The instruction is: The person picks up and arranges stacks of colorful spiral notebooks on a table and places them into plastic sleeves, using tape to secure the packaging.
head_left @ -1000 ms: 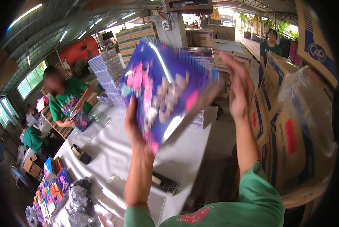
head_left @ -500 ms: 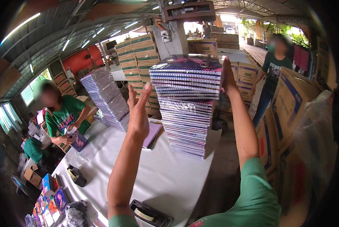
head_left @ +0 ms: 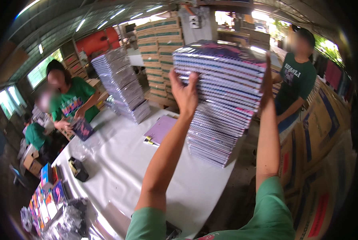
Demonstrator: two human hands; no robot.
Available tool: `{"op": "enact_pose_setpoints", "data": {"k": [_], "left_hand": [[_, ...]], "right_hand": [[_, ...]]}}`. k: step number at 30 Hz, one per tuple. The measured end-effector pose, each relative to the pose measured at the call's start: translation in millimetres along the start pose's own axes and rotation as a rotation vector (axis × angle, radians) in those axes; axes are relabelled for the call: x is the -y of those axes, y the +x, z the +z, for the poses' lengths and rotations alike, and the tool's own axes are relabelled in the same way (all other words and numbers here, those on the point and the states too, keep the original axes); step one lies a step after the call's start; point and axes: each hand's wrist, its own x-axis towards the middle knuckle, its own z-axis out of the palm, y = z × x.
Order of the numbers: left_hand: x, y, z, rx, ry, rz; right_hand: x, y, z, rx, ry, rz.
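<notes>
Clear wrap (head_left: 209,111) is enclosing the notebooks (head_left: 223,82), which are standing stacked on the table (head_left: 125,156). The left hand (head_left: 184,94) is spreading thumb from fingers at their left side; the right hand (head_left: 267,85) is lying along their right, its grip unclear.

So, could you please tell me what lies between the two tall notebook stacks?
The head view shows a purple notebook on the white table.

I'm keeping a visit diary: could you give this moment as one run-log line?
left hand: at notebook stack, left side | right hand: at its right side | stack: on table | tape dispenser: on table
</notes>
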Motion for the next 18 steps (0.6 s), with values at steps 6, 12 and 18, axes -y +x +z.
{"op": "enact_pose_setpoints", "data": {"k": [6,12,18], "left_hand": [[4.1,8.3,-1.4,0.012,0.043,0.108],[-25.8,-3.0,-11.9,0.155,0.194,-0.219],[-143.7,-67.7,-138.1,0.433,0.497,-0.137]], "right_hand": [[-9.2,-0.5,-12.3,0.197,0.517,0.258],[-83.9,79.0,-60.7,0.265,0.174,-0.289],[-13.6,-4.2,-63.3,-0.243,0.196,-0.181]]}}
